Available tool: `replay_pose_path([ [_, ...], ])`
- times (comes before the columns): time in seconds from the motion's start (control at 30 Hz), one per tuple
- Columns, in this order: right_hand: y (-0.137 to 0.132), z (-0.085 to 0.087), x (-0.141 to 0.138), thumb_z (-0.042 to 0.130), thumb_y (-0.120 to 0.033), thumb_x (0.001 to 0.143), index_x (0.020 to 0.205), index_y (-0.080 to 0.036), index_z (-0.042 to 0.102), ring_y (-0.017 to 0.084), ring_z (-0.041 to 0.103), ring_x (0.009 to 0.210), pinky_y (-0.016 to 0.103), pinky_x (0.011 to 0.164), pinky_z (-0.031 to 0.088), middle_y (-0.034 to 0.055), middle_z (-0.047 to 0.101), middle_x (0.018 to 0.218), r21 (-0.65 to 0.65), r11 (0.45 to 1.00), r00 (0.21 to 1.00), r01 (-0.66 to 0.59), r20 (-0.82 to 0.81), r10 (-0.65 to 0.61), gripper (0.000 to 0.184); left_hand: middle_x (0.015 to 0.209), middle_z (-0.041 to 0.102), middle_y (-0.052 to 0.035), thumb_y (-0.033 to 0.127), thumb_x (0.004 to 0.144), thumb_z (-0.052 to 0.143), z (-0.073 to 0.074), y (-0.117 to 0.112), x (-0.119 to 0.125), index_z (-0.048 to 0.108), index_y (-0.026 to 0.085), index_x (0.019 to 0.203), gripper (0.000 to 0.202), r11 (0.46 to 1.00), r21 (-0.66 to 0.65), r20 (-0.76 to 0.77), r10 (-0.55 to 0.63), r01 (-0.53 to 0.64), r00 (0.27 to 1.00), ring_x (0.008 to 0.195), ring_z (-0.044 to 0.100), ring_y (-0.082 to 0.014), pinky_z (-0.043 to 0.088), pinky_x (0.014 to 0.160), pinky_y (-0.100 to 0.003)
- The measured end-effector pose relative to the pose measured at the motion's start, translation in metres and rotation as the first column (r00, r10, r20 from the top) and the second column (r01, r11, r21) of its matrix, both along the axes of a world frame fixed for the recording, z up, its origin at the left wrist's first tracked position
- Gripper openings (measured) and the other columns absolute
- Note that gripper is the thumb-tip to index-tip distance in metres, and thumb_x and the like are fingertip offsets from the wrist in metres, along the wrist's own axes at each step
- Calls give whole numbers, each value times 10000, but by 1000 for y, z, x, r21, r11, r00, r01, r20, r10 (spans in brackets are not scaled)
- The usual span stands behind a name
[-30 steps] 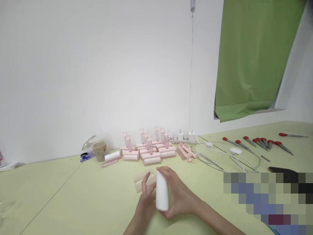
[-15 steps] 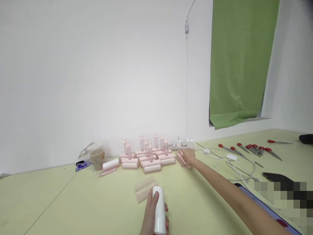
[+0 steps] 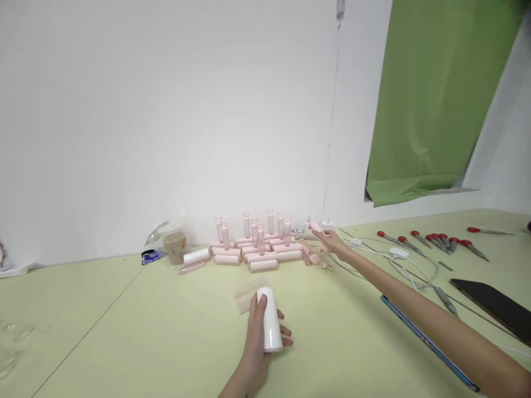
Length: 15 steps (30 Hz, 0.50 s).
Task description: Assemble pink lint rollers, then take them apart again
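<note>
My left hand (image 3: 254,336) is wrapped round a white lint roller refill (image 3: 271,323), held tilted above the table. Beside the roll lies a translucent pink cover (image 3: 245,297), partly hidden behind it. Stretched out toward the wall, my right hand (image 3: 331,241) grips a pale pink plastic part (image 3: 316,227) by its lower end, raised off the table. Just below that hand lie more pink plastic parts (image 3: 307,254). Left of them stand several pink lint rollers (image 3: 263,263), their handles upright.
A loose white roll (image 3: 196,256) lies beside a bagged cup (image 3: 175,246) on the left. Red-tipped tools (image 3: 442,241), white cables (image 3: 400,253) and a dark flat object (image 3: 489,301) occupy the right. Under my right forearm is a tablet-like device (image 3: 427,342).
My right hand has lifted a pink part up from the pile by the wall. My left hand still holds the roll. The view has shifted somewhat.
</note>
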State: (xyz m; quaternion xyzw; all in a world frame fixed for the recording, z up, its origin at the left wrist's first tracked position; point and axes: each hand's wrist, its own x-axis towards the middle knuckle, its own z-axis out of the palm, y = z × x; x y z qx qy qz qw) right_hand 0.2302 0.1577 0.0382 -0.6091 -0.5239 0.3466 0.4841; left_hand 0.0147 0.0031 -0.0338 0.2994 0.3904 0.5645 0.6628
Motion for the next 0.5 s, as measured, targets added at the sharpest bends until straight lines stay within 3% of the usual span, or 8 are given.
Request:
replay_pose_path([
  [0.17,-80,-22,-37,373,-493,841,867,-132,618,160,570,640,273,575,464,56,612,755,-55,957,958,-284,-54,281,436,691,590,-10,509,742,516,-3,3,0,366,229,1114,489,998,21,77,58,-60,995,684,639,-209,520,655,-393],
  [0.27,-129,-41,-74,346,-552,824,949,-162,599,204,575,772,296,636,470,68,613,820,-51,871,866,-489,-147,478,482,811,627,-53,505,735,534,-7,2,1,336,252,1182,550,1000,-12,122,19,-17,992,850,621,-232,503,723,-388],
  [0.37,-151,-55,-104,305,-558,838,1121,-196,479,202,565,818,324,717,465,61,593,914,38,850,827,-525,-214,520,491,1029,600,-58,530,734,516,-12,1,2,344,316,1200,541,999,-12,145,33,-32,989,935,591,-218,493,754,-347],
  [0.5,-150,-63,-117,276,-514,869,1145,-211,440,192,527,922,306,816,419,55,557,1008,141,867,848,-478,-183,497,440,1211,506,-40,533,723,528,-16,1,1,342,333,1217,565,993,-27,140,121,-118,983,999,558,-214,480,793,-307],
])
